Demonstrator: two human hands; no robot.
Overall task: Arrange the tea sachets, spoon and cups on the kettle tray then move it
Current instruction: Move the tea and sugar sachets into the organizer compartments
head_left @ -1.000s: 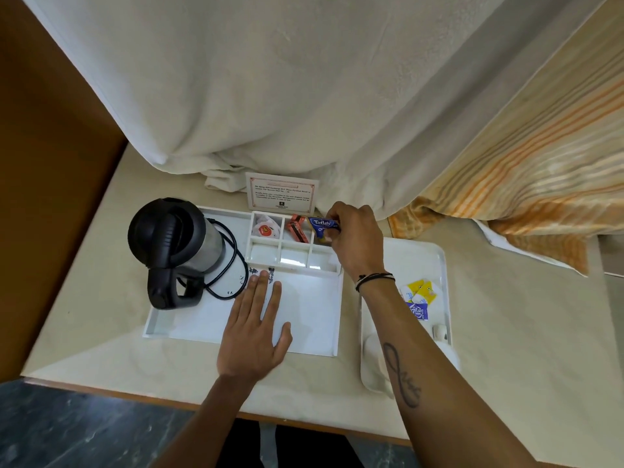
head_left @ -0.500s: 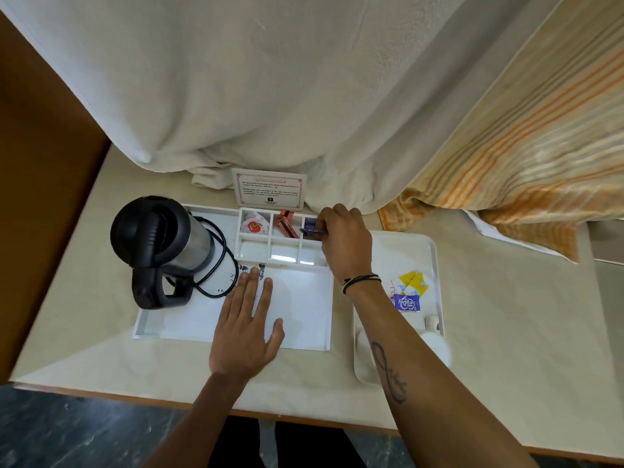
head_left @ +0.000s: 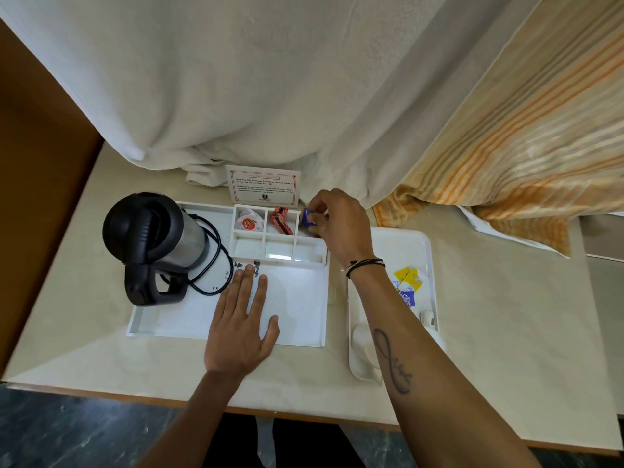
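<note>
The kettle tray (head_left: 297,319) lies on the pale counter (head_left: 506,332), with one black and steel kettle (head_left: 153,244) standing at its left end, cord (head_left: 216,265) looped beside it. At the tray's far edge sits a block of six small compartments in two rows of three. In the far row, the left one holds a white sachet with a red and yellow mark (head_left: 248,222), and the middle one holds orange-red sachets (head_left: 282,221); how many of those cannot be told. The three near compartments look bare. Over the far right compartment, the right hand (head_left: 341,224) has its grip pinched on a blue tea sachet (head_left: 308,218). The left hand (head_left: 243,319) lies flat and spread on the tray floor, holding nothing. Just beside the kettle tray, to the right, a second white tray (head_left: 405,241) carries a small heap of yellow and blue sachets (head_left: 408,285). The forearm partly hides one white cup (head_left: 363,342) at its near end. A printed card (head_left: 265,187) stands behind the compartments.
</note>
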